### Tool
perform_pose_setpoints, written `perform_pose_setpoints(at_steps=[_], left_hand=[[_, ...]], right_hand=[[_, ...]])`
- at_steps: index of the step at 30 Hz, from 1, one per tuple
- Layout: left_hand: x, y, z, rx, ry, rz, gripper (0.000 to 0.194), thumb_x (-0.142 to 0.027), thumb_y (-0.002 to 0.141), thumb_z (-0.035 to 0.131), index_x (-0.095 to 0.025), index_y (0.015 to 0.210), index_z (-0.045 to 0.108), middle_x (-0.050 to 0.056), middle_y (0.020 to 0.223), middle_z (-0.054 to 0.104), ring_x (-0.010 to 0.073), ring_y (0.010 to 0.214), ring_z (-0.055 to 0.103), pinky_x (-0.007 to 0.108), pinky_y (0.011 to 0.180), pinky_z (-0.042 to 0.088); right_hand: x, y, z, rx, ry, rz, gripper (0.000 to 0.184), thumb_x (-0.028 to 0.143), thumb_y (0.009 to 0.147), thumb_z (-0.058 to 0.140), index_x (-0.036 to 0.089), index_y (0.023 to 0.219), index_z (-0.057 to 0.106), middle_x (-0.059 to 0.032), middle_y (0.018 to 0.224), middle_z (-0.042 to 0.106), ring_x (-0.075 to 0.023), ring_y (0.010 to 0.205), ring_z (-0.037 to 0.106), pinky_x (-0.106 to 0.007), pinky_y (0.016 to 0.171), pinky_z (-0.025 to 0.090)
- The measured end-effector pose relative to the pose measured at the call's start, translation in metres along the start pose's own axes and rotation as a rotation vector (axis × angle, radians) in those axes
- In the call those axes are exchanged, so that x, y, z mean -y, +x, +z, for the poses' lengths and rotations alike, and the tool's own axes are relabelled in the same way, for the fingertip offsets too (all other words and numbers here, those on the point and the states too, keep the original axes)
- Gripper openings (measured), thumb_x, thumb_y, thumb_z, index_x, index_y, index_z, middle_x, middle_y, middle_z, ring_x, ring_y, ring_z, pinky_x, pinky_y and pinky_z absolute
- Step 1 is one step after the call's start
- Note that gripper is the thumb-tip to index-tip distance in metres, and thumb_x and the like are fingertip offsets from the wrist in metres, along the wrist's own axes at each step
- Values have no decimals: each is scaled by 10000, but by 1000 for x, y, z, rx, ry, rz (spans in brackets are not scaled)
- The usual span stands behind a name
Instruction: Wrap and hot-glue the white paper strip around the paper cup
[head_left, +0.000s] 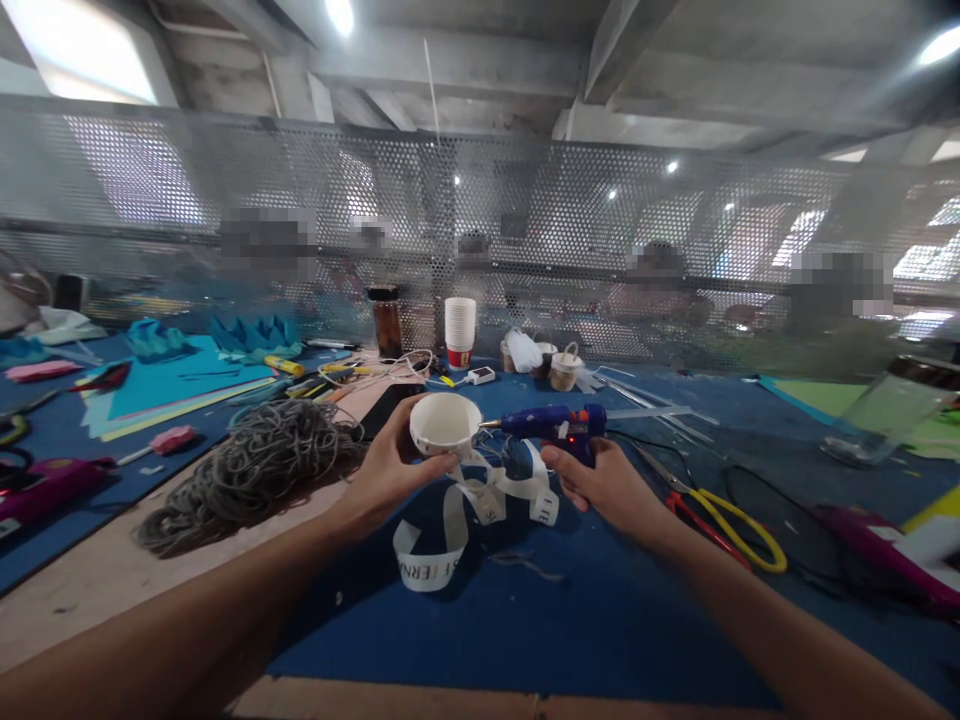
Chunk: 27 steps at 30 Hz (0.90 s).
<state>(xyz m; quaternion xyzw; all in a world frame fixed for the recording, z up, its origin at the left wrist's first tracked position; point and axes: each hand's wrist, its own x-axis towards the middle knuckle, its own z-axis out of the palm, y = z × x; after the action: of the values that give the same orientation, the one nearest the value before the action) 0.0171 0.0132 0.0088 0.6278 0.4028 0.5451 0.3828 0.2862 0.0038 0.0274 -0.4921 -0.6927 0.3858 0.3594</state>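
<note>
My left hand (386, 465) is wrapped round a short white paper cup (447, 425), its opening facing up and tilted slightly toward me. From the cup hang long white paper strips (431, 572) with printed letters, curling down over the blue mat (480, 650). A dark blue hot glue gun (551, 422) is gripped in my right hand (604, 485), fingers closed round its handle. Its metal nozzle points left at the cup's side, close to the rim; I cannot tell whether it touches. A clear glue stick (652, 411) sticks out of the gun's back, and a small red light glows on its body.
Grey yarn (255, 470) is heaped at left, beside a dark phone (390, 408). Stacked paper cups (460, 330) and a brown jar (386, 325) stand behind. Scissors (724, 515), cords, a purple glue gun (885, 550) and a clear jar (889, 410) lie right. Perforated metal panels close the back.
</note>
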Motion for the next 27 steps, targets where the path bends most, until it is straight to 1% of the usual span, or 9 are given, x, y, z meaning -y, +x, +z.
perform_pose_setpoints(at_steps=[5,9,16,20,24,27], left_hand=[[1,-1,0,3,5,10,714,-305,689,814,-226,1315,478,103,1234,639,282,1123,633,439,975,511],[2,0,0,12,11,18,718,-305,699,808,-233,1324,463,100,1247,624,271,1123,627,441,981,507],[1,0,0,5,60,44,692,-296,694,799,-231,1301,473,79,1254,606,253,1135,611,413,997,499],[1,0,1,-4,72,52,696,-295,691,797,-226,1303,473,82,1250,609,248,1121,618,410,990,504],[0,0,1,-6,79,49,695,-291,693,784,-219,1308,471,92,1259,614,257,1139,616,426,1003,497],[0,0,1,-10,80,48,712,-292,684,791,-221,1315,468,91,1260,614,256,1135,620,415,997,503]], right_hand=[[-1,1,-1,1,31,2,519,623,876,573,216,576,462,53,426,453,-107,427,422,-279,536,380],[-2,2,-1,22,72,5,479,599,890,578,211,632,469,63,433,445,-101,424,406,-272,521,350],[-5,4,0,63,163,-26,467,571,902,585,219,640,424,69,450,417,-91,418,385,-267,491,312],[-5,4,0,35,139,-15,452,574,899,586,220,659,439,68,452,428,-94,418,398,-271,495,320],[-5,4,-1,7,85,-11,480,601,898,563,217,636,445,59,443,444,-99,425,416,-276,514,345],[-5,3,-1,1,71,-15,486,611,897,556,218,633,445,58,442,448,-103,426,420,-275,513,348]])
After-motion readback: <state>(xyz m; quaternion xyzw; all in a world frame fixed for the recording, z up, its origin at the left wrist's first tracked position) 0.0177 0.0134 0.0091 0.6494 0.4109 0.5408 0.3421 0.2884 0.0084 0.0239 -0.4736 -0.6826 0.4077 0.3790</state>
